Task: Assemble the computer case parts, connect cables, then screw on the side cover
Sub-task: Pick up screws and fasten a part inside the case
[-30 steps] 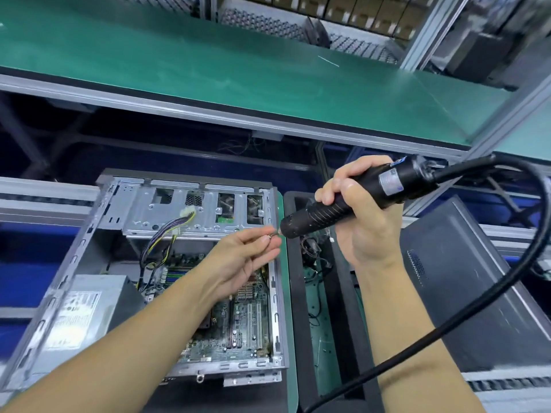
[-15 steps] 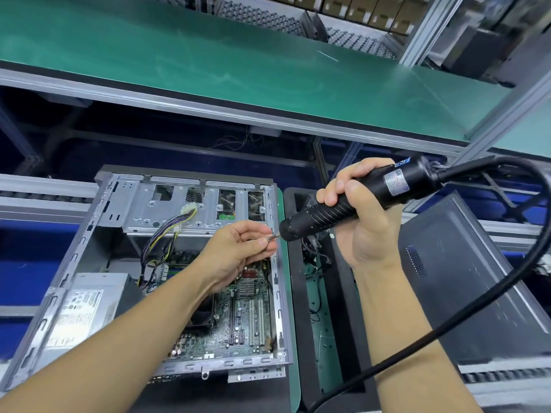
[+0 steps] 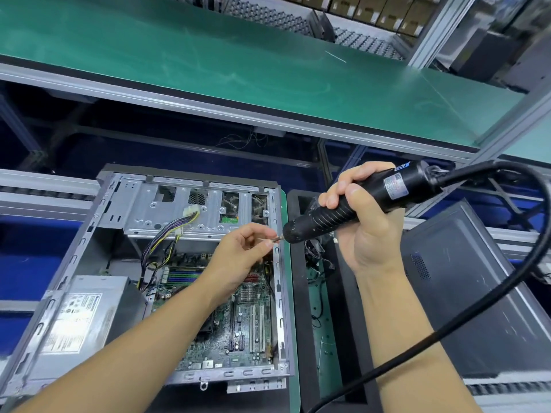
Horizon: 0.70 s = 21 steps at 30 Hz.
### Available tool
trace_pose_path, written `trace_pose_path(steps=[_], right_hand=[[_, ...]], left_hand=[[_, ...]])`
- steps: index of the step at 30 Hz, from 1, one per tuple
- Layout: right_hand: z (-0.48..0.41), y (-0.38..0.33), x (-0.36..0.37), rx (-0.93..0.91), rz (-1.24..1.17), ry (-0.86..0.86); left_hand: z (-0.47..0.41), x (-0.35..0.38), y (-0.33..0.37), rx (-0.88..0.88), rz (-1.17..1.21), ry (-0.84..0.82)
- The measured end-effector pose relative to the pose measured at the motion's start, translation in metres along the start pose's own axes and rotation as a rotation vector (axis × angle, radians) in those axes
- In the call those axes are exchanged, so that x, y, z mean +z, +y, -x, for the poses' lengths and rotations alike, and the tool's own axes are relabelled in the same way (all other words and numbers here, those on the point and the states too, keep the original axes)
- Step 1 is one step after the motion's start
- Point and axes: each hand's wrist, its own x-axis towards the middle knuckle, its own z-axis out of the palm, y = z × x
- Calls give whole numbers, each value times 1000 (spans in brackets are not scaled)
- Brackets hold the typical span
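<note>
Left hand (image 3: 241,257): thumb and forefinger pinch a tiny silvery piece (image 3: 273,241), too small to identify, at the screwdriver's bit, above the case's right rim.
Right hand (image 3: 366,231): fingers wrapped round the black ribbed electric screwdriver (image 3: 328,216), which is tilted with its tip pointing left and down.
Cord: a thick black cable (image 3: 447,332) loops from the screwdriver's rear, passing the right forearm.
Case: the open grey metal computer case (image 3: 278,293) lies on its side, showing a green motherboard (image 3: 247,338) and a grey power supply box (image 3: 80,323).
Cover: a black vented panel (image 3: 492,308) lies to the right, apart from the case.
</note>
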Motion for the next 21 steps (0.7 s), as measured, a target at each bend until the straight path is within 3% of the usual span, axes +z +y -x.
trace_pose_path(steps=[5,8,11,12,14,17,21], right_hand=[[-10,9,2,-2,58,-22],[-19,15,2,-4,74,-27],[-32,21,0,-16,122,-38],[-36,23,0,-20,146,-40],[-44,28,1,-26,185,-44],[-53,36,1,-22,220,-46],[-58,45,1,-12,252,-61]], left_hand=[[-7,-4,6,239,-488,34],[-10,-4,12,325,-509,71],[-4,-8,7,344,-369,221],[0,-9,-1,283,-309,270],[12,-6,-18,-3,-200,327],[10,3,-38,-498,252,318],[-22,15,-43,-586,536,334]])
